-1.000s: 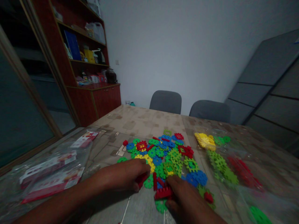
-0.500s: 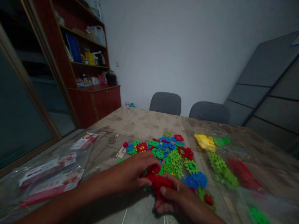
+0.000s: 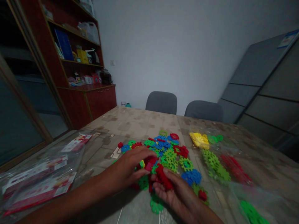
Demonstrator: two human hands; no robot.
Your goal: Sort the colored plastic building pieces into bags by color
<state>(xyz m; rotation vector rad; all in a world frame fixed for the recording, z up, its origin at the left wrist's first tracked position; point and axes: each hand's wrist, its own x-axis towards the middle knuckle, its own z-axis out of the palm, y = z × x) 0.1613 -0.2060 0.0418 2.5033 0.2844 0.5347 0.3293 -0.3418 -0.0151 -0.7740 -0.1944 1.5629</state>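
Observation:
Both hands work over the near edge of a pile of plastic gear building pieces. My left hand curls its thumb and fingers around a red building piece, partly hidden by the fingers. My right hand grips a red toothed piece between thumb and fingers, close beside the left hand's piece. Whether the two red pieces touch, I cannot tell. Below the hands lies a green gear, and another green gear shows under my left hand.
Loose blue gears and light green square pieces lie beyond my hands. At right are clear bags with yellow pieces, green pieces and red pieces. Printed packets lie at left. Two grey chairs stand behind the table.
My hands have drawn slightly apart, and the red toothed piece in my right hand is now turned and more visible. A green gear below them has come into view. The camera has shifted slightly right.

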